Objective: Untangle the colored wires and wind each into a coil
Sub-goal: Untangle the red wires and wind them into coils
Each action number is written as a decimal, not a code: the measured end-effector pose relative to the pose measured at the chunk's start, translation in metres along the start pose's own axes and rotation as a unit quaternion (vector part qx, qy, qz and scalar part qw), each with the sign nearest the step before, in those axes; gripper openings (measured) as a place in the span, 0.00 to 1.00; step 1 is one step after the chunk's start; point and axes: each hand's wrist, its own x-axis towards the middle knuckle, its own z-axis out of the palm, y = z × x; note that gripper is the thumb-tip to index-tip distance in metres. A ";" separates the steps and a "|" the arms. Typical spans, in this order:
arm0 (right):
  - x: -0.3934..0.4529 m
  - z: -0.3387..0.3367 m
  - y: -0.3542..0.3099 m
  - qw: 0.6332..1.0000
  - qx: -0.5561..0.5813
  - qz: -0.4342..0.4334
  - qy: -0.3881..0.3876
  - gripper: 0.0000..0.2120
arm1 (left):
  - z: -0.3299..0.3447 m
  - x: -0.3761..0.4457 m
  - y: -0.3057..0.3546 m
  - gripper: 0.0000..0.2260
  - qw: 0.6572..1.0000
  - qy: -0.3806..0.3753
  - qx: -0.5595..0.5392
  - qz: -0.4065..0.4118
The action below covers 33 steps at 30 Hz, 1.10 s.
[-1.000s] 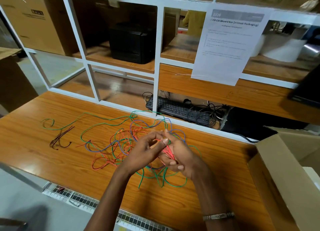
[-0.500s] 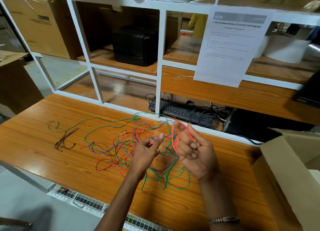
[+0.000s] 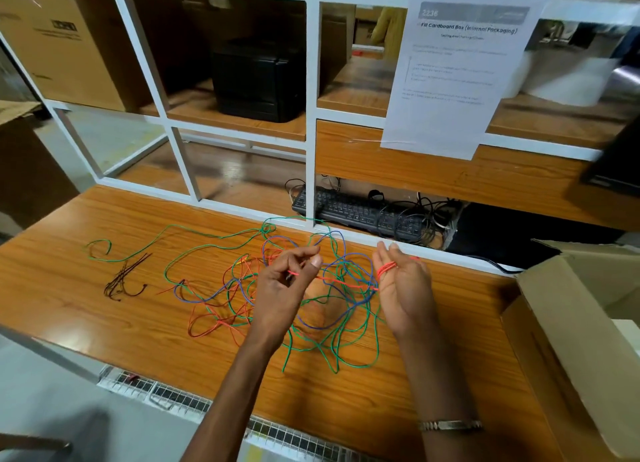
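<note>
Head view, near to far. Green wire (image 3: 332, 354) loops closest to the table (image 3: 104, 326) edge, slack and flat on the wood. Above it, the left hand (image 3: 287, 281) pinches the red wire (image 3: 341, 281) between thumb and curled fingers; the right hand (image 3: 403, 285) stands palm-up with fingers nearly straight and several red turns wrapped round them, a short taut span of red joining the two hands. Beneath and behind the hands lies the tangle (image 3: 249, 281): red, green and blue wire (image 3: 311, 323) crossing one another on the table. Well to the left, apart from the tangle, lies a dark wire bundle (image 3: 123, 281). Farther back, a keyboard (image 3: 360, 212) sits under the shelf frame (image 3: 311, 115); a box (image 3: 581, 340) stands at the right.

Handling, judged: the wires look thin, light and limp, with smooth insulation that may slip through a loose pinch. They should bend freely yet snag at crossings, so hard pulls would likely tighten knots. Best hold: close to the free run, just beside the wrapped fingers, feeding slack gently.
</note>
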 end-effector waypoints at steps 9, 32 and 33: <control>-0.032 0.008 0.032 0.830 -0.450 0.274 -0.182 0.17 | 0.005 0.014 -0.023 0.17 0.997 -0.003 0.054 0.047; -0.016 0.026 -0.029 0.951 0.020 0.126 -0.282 0.21 | 0.020 -0.019 -0.073 0.19 0.971 -0.025 -0.014 -0.238; -0.012 0.022 -0.031 0.965 0.022 0.100 -0.241 0.21 | 0.017 -0.016 -0.070 0.17 0.976 -0.024 -0.012 -0.216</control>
